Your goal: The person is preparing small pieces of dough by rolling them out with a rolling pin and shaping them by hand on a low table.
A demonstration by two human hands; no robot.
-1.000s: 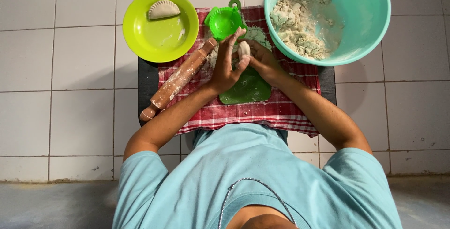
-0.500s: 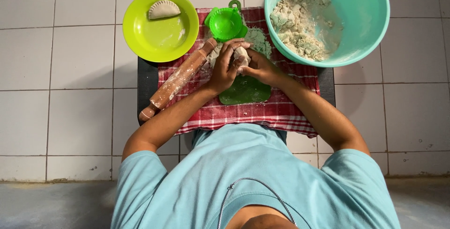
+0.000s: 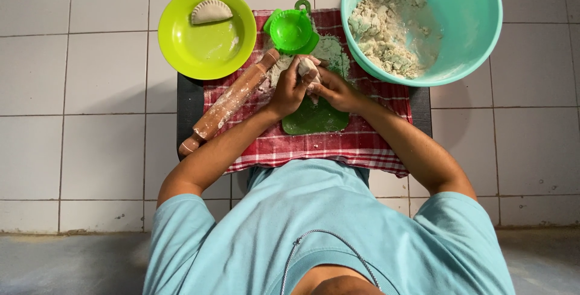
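Observation:
A pale lump of dough [image 3: 308, 67] is pressed between both hands above a floured green board [image 3: 315, 118]. My left hand [image 3: 291, 88] cups it from the left and my right hand [image 3: 334, 89] grips it from the right. The board lies on a red checked cloth [image 3: 356, 141]. A floured wooden rolling pin [image 3: 228, 103] lies slanted just left of my left hand. A green round dumpling press [image 3: 291, 30] sits at the cloth's far edge, just beyond the hands.
A lime green plate [image 3: 208, 44] at the far left holds one folded dumpling [image 3: 211, 12]. A large teal bowl [image 3: 477, 23] at the far right contains crumbly dough [image 3: 388, 32]. The cloth covers a dark low stand [image 3: 188, 99] on a white tiled floor [image 3: 84, 120].
The hands have closed tighter around the dough and shifted slightly; the dough now sits upright between the fingers. Everything else stays in place.

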